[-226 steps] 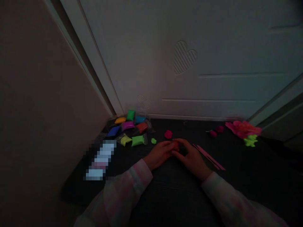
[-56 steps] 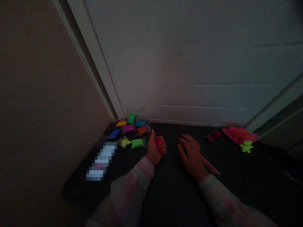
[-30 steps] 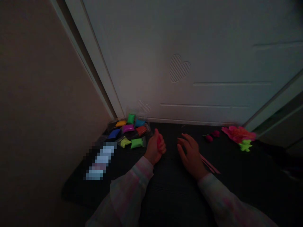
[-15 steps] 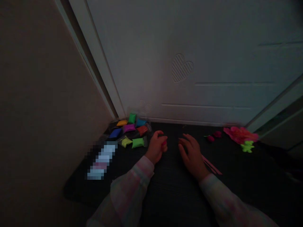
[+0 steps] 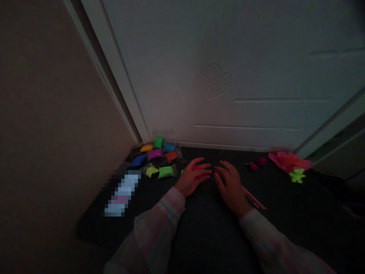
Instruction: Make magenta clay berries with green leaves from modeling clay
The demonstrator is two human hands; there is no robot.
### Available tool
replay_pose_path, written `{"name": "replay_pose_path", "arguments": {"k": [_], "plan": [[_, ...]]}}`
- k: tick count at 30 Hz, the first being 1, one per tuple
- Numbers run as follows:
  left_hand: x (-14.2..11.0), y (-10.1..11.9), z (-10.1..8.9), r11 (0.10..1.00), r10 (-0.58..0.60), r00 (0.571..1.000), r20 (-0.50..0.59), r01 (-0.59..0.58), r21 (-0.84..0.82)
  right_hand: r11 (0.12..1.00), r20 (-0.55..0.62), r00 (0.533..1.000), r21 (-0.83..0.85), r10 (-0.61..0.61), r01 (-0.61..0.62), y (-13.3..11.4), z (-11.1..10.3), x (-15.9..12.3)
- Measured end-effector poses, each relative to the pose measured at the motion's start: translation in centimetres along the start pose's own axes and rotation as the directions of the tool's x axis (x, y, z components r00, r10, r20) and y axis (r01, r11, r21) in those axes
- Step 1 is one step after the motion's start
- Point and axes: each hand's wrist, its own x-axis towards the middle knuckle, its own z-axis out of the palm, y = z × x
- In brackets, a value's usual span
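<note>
My left hand (image 5: 194, 177) is over the dark tabletop, its fingers parted and stretched to the right. A bright pink lump, apparently modelling clay (image 5: 196, 168), shows between those fingers, held against the palm and mostly covered. Facing it across a narrow gap, my right hand (image 5: 228, 180) has loosely curved, separated fingers and nothing visible in them. Beside the right wrist lie thin pink strips (image 5: 255, 198). A small bit of green (image 5: 182, 172) peeks out left of my left hand.
Several bagged clay packets (image 5: 155, 154) in different colours lie at the back left, near a pixelated pale strip (image 5: 122, 194). Dark pink pieces (image 5: 253, 166), a pink flower-like piece (image 5: 289, 161) and a yellow-green shape (image 5: 297, 175) lie right. A white heart-patterned door (image 5: 256, 68) stands behind.
My left hand's fingers have uncurled and spread toward the right, showing the pink lump between them. The green bit beside that hand has come into view. My right hand is almost unmoved.
</note>
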Motion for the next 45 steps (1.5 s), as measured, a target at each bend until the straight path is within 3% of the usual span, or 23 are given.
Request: {"name": "replay_pose_path", "arguments": {"k": [10, 17, 25, 31, 38, 45], "plan": [[0.6, 0.5, -0.5, 0.994, -0.023, 1.000, -0.015, 0.022, -0.107, 1.000, 0.000, 1.000, 0.003, 0.000, 0.000, -0.1, -0.1, 0.0], [0.7, 0.3, -0.4, 0.996, -0.069, 0.997, -0.044, 0.066, -0.063, 1.000, 0.004, 1.000, 0.003, 0.006, -0.006, 0.0, -0.1, -0.1], [0.4, 0.0, -0.2, 0.999, 0.043, 0.993, -0.111, -0.043, 0.003, 1.000, 0.002, 1.000, -0.001, 0.005, -0.005, 0.0, -0.1, 0.0], [0.2, -0.4, -0.1, 1.000, -0.009, 0.999, -0.050, 0.010, 0.020, 1.000, 0.005, 1.000, 0.009, -0.019, 0.019, -0.6, -0.4, -0.1], [0.2, -0.8, 0.1, 0.994, -0.035, 0.999, -0.032, 0.031, -0.101, 0.971, 0.111, 0.966, 0.080, -0.234, 0.226, -2.9, -0.7, -0.4], [-1.0, -1.0, 0.4, 0.971, -0.154, 0.982, 0.112, 0.171, -0.165, 0.974, 0.110, 0.976, 0.144, -0.190, 0.173, -2.1, -0.5, -0.3]]}}
